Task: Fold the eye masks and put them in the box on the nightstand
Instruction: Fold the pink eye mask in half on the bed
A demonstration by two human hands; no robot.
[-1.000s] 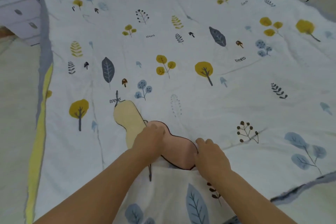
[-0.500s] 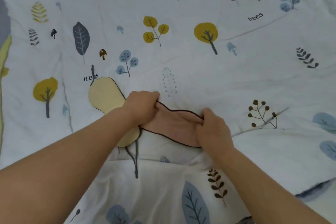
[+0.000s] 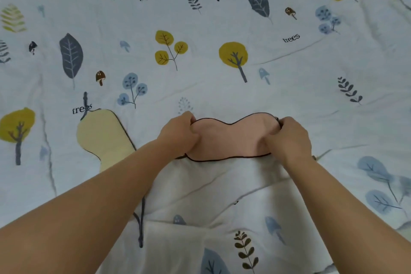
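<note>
pink mask (image 3: 233, 138) now spread | both hands' grip | masks: 2

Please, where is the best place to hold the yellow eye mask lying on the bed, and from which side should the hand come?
The yellow eye mask lies flat on the bedspread; the left forearm covers its near end. Probably pinch the exposed rounded far lobe at its dark-piped edge, coming from above and the left, where nothing blocks it.

pink eye mask (image 3: 233, 138) (dark piping), yellow eye mask (image 3: 102, 135), leaf-print bedspread (image 3: 200, 69)
</note>
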